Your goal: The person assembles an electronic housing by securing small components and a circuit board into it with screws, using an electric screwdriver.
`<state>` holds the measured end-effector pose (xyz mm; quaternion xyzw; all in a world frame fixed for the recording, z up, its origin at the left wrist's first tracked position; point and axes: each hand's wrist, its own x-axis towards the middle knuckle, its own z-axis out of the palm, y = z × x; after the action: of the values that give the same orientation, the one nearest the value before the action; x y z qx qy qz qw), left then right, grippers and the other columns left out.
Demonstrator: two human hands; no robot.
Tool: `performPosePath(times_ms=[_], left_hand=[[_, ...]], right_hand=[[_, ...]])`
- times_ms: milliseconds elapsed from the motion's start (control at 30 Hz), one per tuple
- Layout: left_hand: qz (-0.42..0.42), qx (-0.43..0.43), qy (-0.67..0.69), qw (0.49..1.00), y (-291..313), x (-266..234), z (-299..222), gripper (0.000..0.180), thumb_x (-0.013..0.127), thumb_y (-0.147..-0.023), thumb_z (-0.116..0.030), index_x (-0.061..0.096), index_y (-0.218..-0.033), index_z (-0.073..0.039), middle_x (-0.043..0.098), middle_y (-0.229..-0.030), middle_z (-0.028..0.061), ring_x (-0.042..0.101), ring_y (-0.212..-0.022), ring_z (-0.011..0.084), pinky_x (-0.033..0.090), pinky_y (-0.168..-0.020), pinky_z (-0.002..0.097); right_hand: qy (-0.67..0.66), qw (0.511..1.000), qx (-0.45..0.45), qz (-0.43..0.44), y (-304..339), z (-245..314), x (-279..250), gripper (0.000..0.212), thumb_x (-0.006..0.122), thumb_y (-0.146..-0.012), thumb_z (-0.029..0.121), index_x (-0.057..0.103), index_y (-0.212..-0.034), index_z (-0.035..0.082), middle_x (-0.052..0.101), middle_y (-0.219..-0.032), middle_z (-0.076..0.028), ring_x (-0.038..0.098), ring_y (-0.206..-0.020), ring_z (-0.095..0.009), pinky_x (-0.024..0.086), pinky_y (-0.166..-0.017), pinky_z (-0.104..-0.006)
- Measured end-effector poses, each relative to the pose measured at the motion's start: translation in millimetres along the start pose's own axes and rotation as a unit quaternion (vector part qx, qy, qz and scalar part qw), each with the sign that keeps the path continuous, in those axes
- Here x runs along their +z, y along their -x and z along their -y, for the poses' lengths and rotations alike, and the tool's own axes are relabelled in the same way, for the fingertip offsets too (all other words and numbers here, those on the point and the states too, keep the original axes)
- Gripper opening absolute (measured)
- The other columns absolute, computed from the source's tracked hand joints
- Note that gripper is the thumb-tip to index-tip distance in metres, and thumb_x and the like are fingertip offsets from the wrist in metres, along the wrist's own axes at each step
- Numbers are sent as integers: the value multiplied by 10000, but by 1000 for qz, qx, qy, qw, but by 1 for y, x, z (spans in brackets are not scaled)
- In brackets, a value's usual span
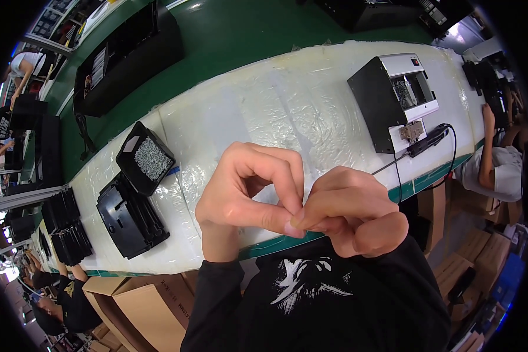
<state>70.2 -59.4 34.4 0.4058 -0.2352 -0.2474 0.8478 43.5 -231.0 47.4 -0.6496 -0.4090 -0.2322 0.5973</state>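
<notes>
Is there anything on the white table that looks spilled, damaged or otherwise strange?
Nothing clearly looks spilled or damaged: the visible screws lie inside their black tray. Only the table's shiny cover looks a little odd, because it is wrinkled.

The pale work table [229, 120] is brightly lit, apparently from above, and scattered white glints are thrown back by its wrinkled clear film, while much detail is swallowed in the black shirt [387, 293] and the black plastic housing [129, 217]. The left hand [246, 182] and right hand [355, 211] are rendered fairly sharply, with soft shading under the curled fingers. Toward the rim, straight edges are bent, the background is squeezed and softened, and the corners are lost in black.
</notes>
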Motion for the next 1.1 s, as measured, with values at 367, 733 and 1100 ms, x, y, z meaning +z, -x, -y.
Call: performPosePath(times_ms=[367,733,1100], left_hand=[[-2,21,-45,999,0,1,0,189,784,-525,40,660,-653,-26,604,-683,54,574,-631,129,411,-606,235],[-7,5,-89,996,1,3,-6,181,774,-514,33,648,-631,-22,599,-670,46,564,-629,131,405,-601,242],[-14,4,-108,994,4,1,-10,170,781,-525,15,659,-635,-28,597,-659,36,557,-619,124,398,-593,235]], right_hand=[[-13,996,86,23,-1,8,-1,457,694,-549,-166,293,-524,52,659,-830,-108,554,-608,-183,442,-446,-255],[-133,986,103,-13,4,-1,-4,425,715,-681,-78,323,-584,54,688,-815,-120,587,-582,-192,448,-457,-264],[-77,993,94,-1,0,0,-2,464,732,-681,-84,298,-663,79,681,-782,-111,574,-563,-197,434,-438,-263]])
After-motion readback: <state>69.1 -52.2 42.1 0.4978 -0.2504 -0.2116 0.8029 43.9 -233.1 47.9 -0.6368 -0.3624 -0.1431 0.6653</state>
